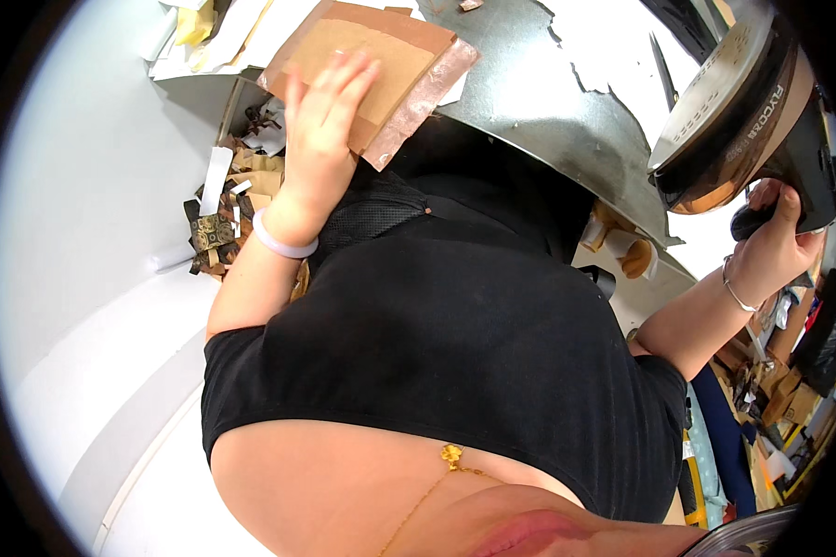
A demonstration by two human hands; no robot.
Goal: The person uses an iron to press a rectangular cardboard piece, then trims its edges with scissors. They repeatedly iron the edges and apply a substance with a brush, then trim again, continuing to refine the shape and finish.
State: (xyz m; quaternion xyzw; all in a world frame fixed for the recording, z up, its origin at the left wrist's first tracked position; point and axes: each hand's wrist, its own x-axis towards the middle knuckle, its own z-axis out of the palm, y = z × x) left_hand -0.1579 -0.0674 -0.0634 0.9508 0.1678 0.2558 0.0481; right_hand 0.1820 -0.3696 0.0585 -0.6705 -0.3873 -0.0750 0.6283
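My left hand [327,115] rests palm down, fingers somewhat apart, on a flat brown board [390,59], and its fingertips are slightly blurred. The board has a tan face with reddish-brown borders. A shiny pinkish strip [421,104] sticks out along its right edge, and the board overhangs the near edge of the table. At the right, my right hand [780,219] grips the handle of a black and copper-coloured FLYCO clothes iron [745,125]. The iron is raised and tilted, its holed metal soleplate turned to the upper left, away from the board.
A grey metal-looking sheet [529,90] with a ragged edge covers the tabletop. White papers [251,35] lie at the upper left. Scissors [662,73] lie near the iron. Scraps [216,216] are heaped below the table at the left; cardboard rolls [630,254] sit under it at the right.
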